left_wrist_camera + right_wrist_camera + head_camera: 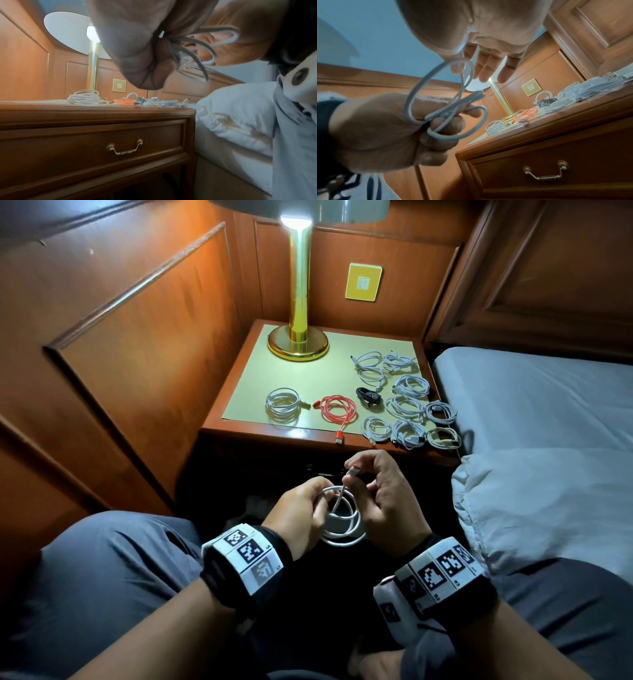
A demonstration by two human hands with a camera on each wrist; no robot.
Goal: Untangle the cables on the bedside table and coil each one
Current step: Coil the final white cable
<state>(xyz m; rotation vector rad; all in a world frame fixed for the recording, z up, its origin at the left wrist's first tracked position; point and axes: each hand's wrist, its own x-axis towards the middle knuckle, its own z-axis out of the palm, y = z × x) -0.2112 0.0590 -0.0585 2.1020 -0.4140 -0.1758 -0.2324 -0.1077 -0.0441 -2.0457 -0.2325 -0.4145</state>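
Wood panelling closes in a corner where a small desk [421,350] stands beside a bed [534,392], lit by a brass lamp [298,313]. On the desk lie coiled cables: a white coil [283,405], a red coil [339,410], a black one [369,396] and a cluster of white coils [406,405] toward the bed side. The cable in hand [342,518] is off the desk, held above the person's lap. The left hand [301,511] has its fingers curled round the gathered loops, and the right hand [383,494] pinches the free end near its plug [354,470] between thumb and forefinger, its other fingers fairly straight in the right wrist view. This cable looks light, thin and limp, likely smooth and a little springy, so loops may slip open if the hold loosens. It is probably best held where the loops cross, with the tail guided by the stiff plug rather than the soft cord.
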